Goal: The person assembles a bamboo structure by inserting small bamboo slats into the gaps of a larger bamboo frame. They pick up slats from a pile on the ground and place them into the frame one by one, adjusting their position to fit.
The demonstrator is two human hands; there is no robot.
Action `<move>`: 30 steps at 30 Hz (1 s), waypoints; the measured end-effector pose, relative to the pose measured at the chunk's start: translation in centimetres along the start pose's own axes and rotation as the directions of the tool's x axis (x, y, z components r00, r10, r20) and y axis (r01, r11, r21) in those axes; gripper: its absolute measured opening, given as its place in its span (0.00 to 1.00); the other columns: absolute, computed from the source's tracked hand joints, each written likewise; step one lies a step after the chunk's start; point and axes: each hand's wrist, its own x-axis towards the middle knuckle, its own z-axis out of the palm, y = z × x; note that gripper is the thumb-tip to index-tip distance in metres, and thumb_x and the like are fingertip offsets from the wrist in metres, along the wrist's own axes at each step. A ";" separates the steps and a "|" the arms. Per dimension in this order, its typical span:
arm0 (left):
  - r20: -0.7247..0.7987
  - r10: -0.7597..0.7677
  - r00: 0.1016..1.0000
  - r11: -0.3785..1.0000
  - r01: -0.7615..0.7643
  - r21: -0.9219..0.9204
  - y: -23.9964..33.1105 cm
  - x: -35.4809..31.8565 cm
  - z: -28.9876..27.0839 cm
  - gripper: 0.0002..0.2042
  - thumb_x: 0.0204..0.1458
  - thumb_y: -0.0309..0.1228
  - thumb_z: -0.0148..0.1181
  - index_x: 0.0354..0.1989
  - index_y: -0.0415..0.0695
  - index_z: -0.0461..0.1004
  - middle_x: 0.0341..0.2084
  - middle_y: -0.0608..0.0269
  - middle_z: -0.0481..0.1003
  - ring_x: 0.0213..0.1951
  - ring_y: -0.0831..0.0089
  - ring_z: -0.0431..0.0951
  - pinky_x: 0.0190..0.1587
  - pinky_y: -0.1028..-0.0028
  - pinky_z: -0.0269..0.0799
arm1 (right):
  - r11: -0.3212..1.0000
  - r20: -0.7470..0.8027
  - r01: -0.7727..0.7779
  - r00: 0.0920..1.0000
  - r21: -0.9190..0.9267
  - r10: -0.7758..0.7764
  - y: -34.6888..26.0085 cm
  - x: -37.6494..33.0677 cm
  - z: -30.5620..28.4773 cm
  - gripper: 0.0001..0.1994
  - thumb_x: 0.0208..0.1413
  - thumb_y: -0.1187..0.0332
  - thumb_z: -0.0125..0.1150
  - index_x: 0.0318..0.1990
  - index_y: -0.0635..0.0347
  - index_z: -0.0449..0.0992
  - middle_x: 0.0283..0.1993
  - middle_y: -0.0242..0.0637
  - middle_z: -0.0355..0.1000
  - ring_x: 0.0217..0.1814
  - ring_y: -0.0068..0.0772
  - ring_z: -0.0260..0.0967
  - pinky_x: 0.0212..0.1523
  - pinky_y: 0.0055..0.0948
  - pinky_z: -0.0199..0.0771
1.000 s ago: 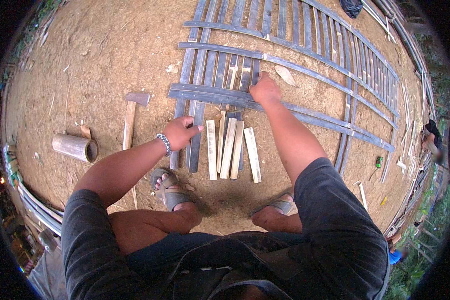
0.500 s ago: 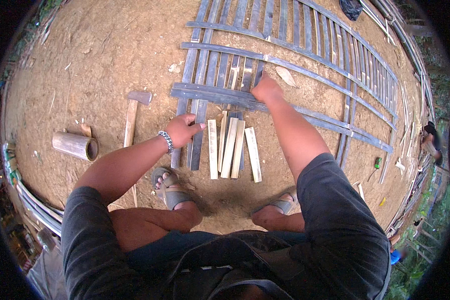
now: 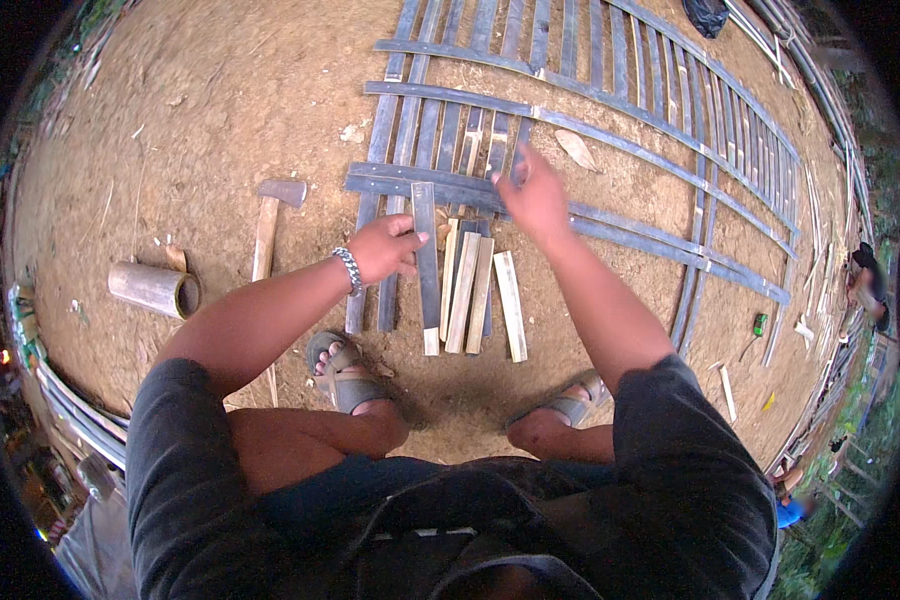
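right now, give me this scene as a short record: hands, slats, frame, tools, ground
left hand: thumb over the edge of a dark slat, grip unclear; chain bracelet on wrist
right hand: blurred, over the lattice, grip unclear
lattice: dark crossed strips, lying on the ground
pale slats: grouped between the lattice and the sandalled feet
axe: left of the lattice, head away from the person
bamboo tube: lying left of the axe
ground: bare brown earth
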 end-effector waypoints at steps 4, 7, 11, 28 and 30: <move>0.056 0.010 0.998 0.974 0.003 -0.227 1.6 0.8 1.9 0.15 0.64 0.32 0.54 0.55 0.36 0.70 0.43 0.58 0.76 0.41 0.68 0.81 0.44 0.68 0.83 | 0.946 0.320 -0.118 0.947 0.302 0.016 -2.7 -8.4 -0.2 0.29 0.53 0.58 0.69 0.60 0.57 0.70 0.41 0.44 0.75 0.38 0.40 0.76 0.42 0.37 0.77; 0.008 0.027 1.000 0.969 -0.024 -0.244 2.4 1.2 3.4 0.14 0.64 0.30 0.52 0.54 0.35 0.70 0.45 0.57 0.76 0.45 0.67 0.81 0.46 0.67 0.83 | 0.968 0.413 -0.133 0.910 0.213 0.034 -4.9 -12.4 -1.1 0.38 0.50 0.57 0.71 0.66 0.57 0.62 0.46 0.49 0.75 0.38 0.47 0.77 0.42 0.43 0.78; 0.038 0.069 0.997 0.973 -0.059 -0.225 2.9 2.8 4.9 0.22 0.63 0.35 0.55 0.61 0.36 0.65 0.51 0.55 0.74 0.50 0.66 0.79 0.50 0.64 0.79 | 0.985 0.276 -0.103 0.959 0.139 0.062 -3.2 -12.8 -0.8 0.37 0.51 0.68 0.68 0.69 0.58 0.59 0.56 0.56 0.72 0.56 0.55 0.73 0.56 0.44 0.74; 0.067 -0.084 0.994 0.979 0.070 0.192 2.1 1.3 4.3 0.26 0.60 0.43 0.60 0.60 0.39 0.69 0.47 0.57 0.77 0.48 0.71 0.79 0.45 0.69 0.77 | 0.968 0.035 -0.100 0.993 -0.229 0.111 6.3 1.9 -3.1 0.24 0.52 0.65 0.64 0.56 0.64 0.70 0.44 0.57 0.77 0.50 0.59 0.74 0.53 0.50 0.74; 0.040 -0.068 0.997 0.983 0.060 0.174 2.1 1.0 4.2 0.26 0.59 0.44 0.61 0.59 0.38 0.70 0.46 0.56 0.78 0.47 0.71 0.79 0.44 0.69 0.77 | 0.963 -0.017 -0.181 0.983 -0.199 0.181 6.7 3.1 -2.3 0.24 0.51 0.64 0.65 0.55 0.64 0.71 0.45 0.57 0.77 0.51 0.58 0.74 0.53 0.49 0.74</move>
